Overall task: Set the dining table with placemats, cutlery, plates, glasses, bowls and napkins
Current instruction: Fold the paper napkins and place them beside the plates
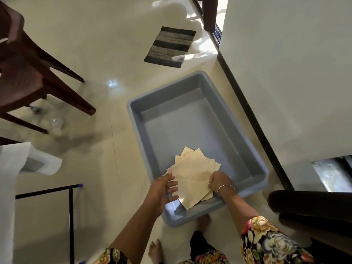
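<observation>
**Both hands on a stack of cream sheets, over the near end of the tub**

- Far left of the tub: dark wooden chair (28,73), legs on the glossy tile floor (91,44).
- Left of the tub, nearer the camera: white cloth (17,162) draped over an edge. What it lies on is not clear. A thin black frame (71,216) stands just below it.
- Beyond the tub's far end: striped dark rug (169,46) flat on the floor, well apart from the tub.
- Grey-blue plastic tub (247,149) sits on the floor, its right side near the dark skirting of the white wall (285,73).
- Left hand (163,189): grip spread, fingers mostly straight, laid against the left edge of the stack.
- Cream sheets (194,174): flat, fanned out, several corners showing at the far side. Can't tell whether they are napkins or placemats. They are inside the tub's outline at its near-left corner, one corner pointing at the near rim. Can't tell if the stack touches the tub bottom.
- Right hand (219,181): grip curled tight, pinching the right edge of the stack. Thin bracelet (226,186) on that wrist.
- Floral sleeves on both arms. Two bare feet on the floor at the tub's near rim.
- Right of the tub, near side: a dark rounded object (308,202), cut off by the frame edge and not identifiable.
</observation>
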The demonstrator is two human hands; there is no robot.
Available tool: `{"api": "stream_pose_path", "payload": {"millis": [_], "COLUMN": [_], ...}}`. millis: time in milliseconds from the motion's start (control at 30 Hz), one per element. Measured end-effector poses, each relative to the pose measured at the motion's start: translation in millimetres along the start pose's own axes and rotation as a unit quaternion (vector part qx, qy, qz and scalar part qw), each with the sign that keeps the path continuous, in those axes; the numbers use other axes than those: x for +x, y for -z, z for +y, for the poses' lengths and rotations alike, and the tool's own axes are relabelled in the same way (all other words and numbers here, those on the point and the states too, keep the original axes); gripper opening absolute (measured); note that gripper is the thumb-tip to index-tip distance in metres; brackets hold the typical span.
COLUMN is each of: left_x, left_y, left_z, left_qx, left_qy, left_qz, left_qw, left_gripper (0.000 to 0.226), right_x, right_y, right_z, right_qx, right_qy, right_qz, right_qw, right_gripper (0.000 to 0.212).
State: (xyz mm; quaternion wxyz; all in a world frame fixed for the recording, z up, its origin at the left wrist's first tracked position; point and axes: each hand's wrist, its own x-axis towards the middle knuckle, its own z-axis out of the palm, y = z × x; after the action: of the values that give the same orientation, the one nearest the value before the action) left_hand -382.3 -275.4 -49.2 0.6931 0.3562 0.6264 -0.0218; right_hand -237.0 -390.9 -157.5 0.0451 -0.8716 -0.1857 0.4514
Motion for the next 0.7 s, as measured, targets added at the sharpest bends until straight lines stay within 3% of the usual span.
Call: {"api": "stream_pose_path", "payload": {"millis": [67, 167, 333, 433, 567, 700], "left_x": [-0.8, -3.3, -4.7, -4.5, -8.4, -11.8], "left_y": [2.6, 8.6, 20.3, 24.5, 27.9, 30.5], "left_z": [-3.2, -6.3, -7.3, -7.2, -6.5, -7.9], "left_qx": [0.000, -0.003, 0.002, 0.001, -0.006, -0.014], "left_qy": [-0.002, -0.002, -0.007, -0.013, -0.017, -0.016], "left_qz": [0.007, 0.012, 0.017, 0.020, 0.018, 0.017], "left_qw": [1.000, 1.000, 1.000, 1.000, 1.000, 1.000], "left_gripper": [0.026, 0.029, 0.033, 0.036, 0.032, 0.027], "right_x": [1.2, 2.6, -2.9, -3.2, -9.7, -30.5], "right_y": [-2.3, -5.6, -5.7, -7.8, 3.7, 28.9], "right_z": [-1.7, -3.9, -6.4, -7.4, -13.1, -21.8], "right_qx": [0.006, 0.018, 0.007, 0.035, 0.144, 0.284], "right_qy": [0.013, 0.009, -0.032, -0.009, 0.004, 0.086], "right_qz": [-0.009, -0.019, 0.071, 0.053, 0.054, 0.080], "right_qw": [1.000, 1.000, 0.997, 0.998, 0.988, 0.952], "right_gripper": [0.018, 0.032, 0.029, 0.027, 0.029, 0.030]}}
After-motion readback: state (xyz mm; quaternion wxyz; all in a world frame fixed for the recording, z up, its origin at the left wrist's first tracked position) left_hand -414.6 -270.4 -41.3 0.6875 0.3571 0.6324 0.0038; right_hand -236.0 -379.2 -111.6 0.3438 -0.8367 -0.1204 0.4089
